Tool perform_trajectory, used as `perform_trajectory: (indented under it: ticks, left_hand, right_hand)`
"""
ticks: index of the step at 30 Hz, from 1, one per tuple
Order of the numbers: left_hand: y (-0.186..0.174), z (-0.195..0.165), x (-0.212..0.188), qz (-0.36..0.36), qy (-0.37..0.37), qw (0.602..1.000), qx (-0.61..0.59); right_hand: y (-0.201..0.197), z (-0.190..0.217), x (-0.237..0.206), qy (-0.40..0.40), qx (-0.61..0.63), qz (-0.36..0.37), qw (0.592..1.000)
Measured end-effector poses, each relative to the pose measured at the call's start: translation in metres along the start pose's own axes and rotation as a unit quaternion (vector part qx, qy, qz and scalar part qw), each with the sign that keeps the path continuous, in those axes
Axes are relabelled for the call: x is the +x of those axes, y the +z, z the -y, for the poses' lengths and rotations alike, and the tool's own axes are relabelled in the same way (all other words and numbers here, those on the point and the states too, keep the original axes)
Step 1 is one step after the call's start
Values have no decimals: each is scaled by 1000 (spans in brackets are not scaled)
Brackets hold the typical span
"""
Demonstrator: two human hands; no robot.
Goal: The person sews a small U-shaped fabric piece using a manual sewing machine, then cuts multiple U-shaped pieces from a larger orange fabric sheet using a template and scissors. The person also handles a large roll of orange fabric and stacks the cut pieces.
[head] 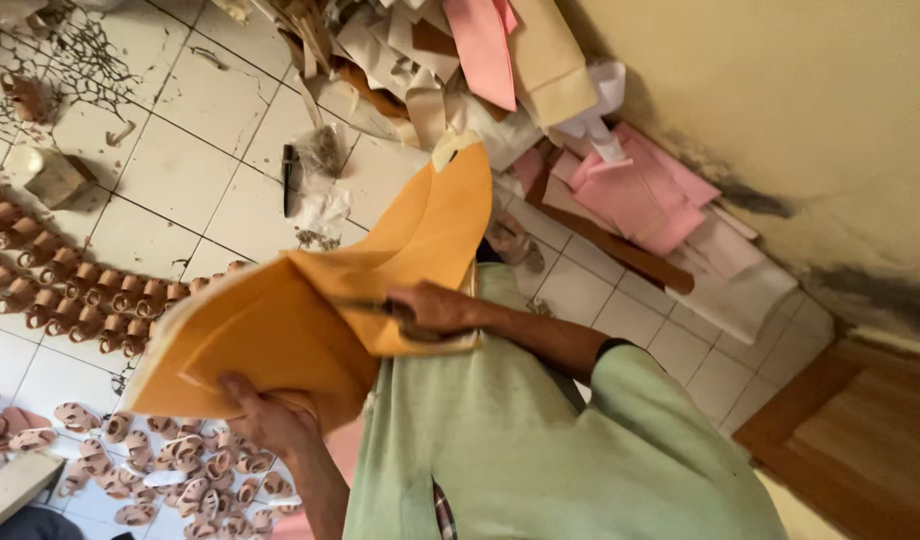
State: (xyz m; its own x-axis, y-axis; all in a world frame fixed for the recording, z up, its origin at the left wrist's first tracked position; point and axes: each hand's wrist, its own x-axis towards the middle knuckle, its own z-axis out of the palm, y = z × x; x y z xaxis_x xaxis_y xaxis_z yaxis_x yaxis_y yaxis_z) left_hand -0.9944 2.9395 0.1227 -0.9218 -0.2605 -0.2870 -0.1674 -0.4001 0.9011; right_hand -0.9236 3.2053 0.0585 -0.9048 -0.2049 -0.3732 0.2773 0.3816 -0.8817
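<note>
the orange sheet (270,330) is held up over the tiled floor (180,170), cut only partway. left hand (265,415) pinches its lower edge; right hand (435,308) is closed around scissors (385,310) midway in.

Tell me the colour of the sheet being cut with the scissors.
Orange-yellow, a large flexible sheet; the head view shows it best.

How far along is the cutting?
Done: rows of small sandal pieces lie on the tiled floor. In hand: left hand grips an orange sheet, right hand works scissors into it. Left: most of that sheet looks uncut, and pink sheets sit stacked by the wall.
</note>
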Motion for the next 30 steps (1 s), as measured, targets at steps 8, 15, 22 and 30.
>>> perform_trajectory:
  ticks: [8, 15, 22, 30]
  left_hand:
    - [3, -44, 31, -6, 125, 992, 9]
    - [-53, 21, 48, 23, 124, 991, -35]
    - [-65, 28, 36, 43, 10, 971, -234]
    - [-70, -45, 51, -32, 24, 980, -192]
  right_hand:
    - [-9, 19, 46, -73, 412, -197, 887]
    - [-21, 79, 59, -101, 495, -161, 848]
    - [44, 134, 98, -88, 452, -29, 887]
    - [57, 162, 131, -84, 421, 51, 902]
